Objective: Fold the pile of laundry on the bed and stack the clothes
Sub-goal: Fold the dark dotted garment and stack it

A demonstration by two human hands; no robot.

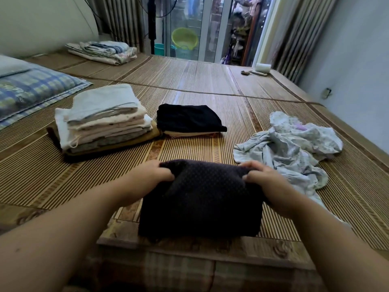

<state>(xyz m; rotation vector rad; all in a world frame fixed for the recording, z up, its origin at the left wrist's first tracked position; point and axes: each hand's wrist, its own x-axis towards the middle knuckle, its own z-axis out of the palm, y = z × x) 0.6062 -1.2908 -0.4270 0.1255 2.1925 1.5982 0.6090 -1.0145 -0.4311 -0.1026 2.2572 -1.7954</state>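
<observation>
Bamboo mat (200,85) covers the bed; both hands, left (150,179) and right (267,182), pinch a dark garment's (202,199) far edge; stacks (105,121) lie beyond the grip.

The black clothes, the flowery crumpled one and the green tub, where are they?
black clothes (189,116): head view, on the middle of the top folded piece.
flowery crumpled one (294,142): head view, on the middle of the rumpled cloth.
green tub (184,40): head view, on its inside wall.
</observation>
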